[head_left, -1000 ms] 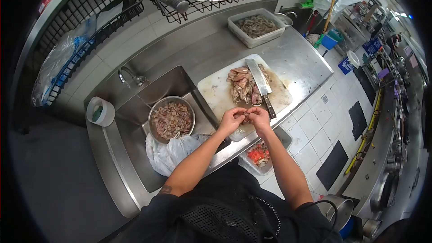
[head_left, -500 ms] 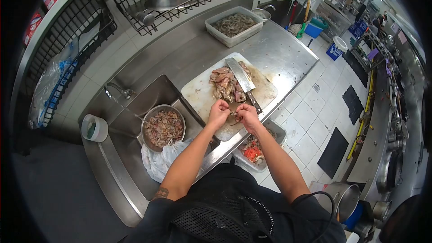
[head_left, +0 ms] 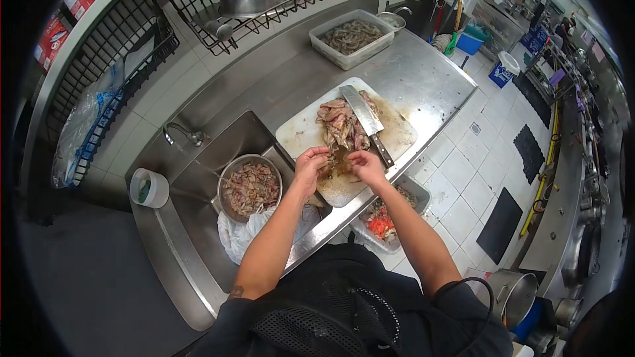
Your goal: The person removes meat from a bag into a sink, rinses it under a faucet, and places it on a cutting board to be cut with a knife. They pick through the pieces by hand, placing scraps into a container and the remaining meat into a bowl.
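Squid pieces (head_left: pixel 344 125) lie heaped on the white cutting board (head_left: pixel 301 135), a cleaver (head_left: pixel 362 114) resting across them. My left hand (head_left: pixel 311 165) and right hand (head_left: pixel 366 165) meet at the heap's near edge, fingers curled around a small piece (head_left: pixel 337 166) between them. Left of the board, a steel bowl (head_left: pixel 250 188) of cut squid sits in the sink (head_left: pixel 192 208).

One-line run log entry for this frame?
left hand: on pinkish seafood piece | right hand: same piece | white cutting board: seafood pile, steel cleaver

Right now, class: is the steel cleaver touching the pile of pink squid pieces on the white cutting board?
Touching: the head view shows the cleaver blade lying across the pile.
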